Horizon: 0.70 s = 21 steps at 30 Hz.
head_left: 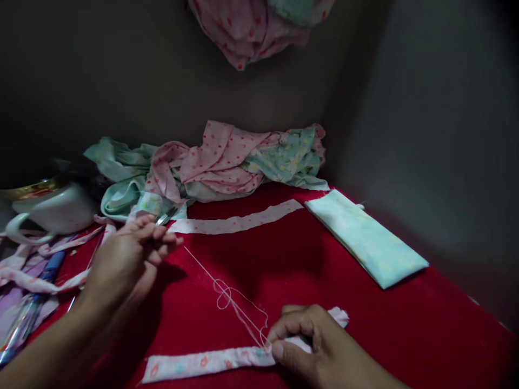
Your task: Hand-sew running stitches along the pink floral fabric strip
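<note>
My right hand (312,340) pinches a narrow white fabric strip (203,363) with pink and blue flowers, low on the red surface. The strip looks gathered near my fingertips, and its other end sticks out behind the hand. A thin white thread (203,268) runs from there up toward my left hand (133,254), taut at its upper part and loosely looped midway. My left fingers are closed at the thread's upper end; any needle there is hidden. Just past them is a small metal tool (166,216), partly covered. Beyond lies another pale dotted strip (239,222).
A folded mint cloth (365,235) lies at right on the red surface (259,275). Crumpled pink and green fabric (227,156) lines the back wall. At left are a white mug (60,208), fabric strips (24,270) and a blue pen (52,266). More pink cloth (251,27) hangs above.
</note>
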Available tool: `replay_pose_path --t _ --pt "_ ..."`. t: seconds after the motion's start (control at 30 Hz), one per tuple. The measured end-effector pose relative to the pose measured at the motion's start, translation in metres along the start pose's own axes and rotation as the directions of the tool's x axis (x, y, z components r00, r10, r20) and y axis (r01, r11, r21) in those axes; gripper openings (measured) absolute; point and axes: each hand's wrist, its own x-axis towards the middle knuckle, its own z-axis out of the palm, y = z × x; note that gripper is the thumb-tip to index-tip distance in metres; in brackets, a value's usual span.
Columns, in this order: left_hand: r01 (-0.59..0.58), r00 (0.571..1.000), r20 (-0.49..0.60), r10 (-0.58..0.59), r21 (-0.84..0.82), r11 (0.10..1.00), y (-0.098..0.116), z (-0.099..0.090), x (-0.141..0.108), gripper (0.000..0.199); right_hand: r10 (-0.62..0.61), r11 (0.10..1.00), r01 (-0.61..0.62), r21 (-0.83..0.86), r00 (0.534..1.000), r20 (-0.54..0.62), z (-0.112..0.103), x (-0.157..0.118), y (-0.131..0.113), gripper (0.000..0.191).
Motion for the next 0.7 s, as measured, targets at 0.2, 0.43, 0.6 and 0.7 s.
replay_pose_path --t 0.2,0.43,0.6,0.7 --pt "-0.283 0.95 -0.01 0.313 0.396 0.873 0.011 -0.021 0.026 0.028 -0.011 1.0 0.01 0.015 1.0 0.027 0.0 0.002 0.007 0.017" --pt "-0.308 0.758 0.609 -0.232 0.648 0.697 -0.024 -0.005 -0.029 0.011 -0.003 1.0 0.003 0.021 1.0 0.016 0.001 0.003 0.009 0.018" --pt "-0.613 0.489 0.799 -0.35 0.6 0.513 -0.044 0.008 -0.055 0.023 0.002 1.0 -0.002 -0.009 0.999 0.039 0.001 0.004 0.008 0.016" --pt "-0.396 0.552 0.751 -0.364 0.62 0.678 -0.05 0.009 -0.053 0.016 0.003 1.0 -0.003 -0.007 0.999 0.036 0.0 0.003 0.004 0.016"
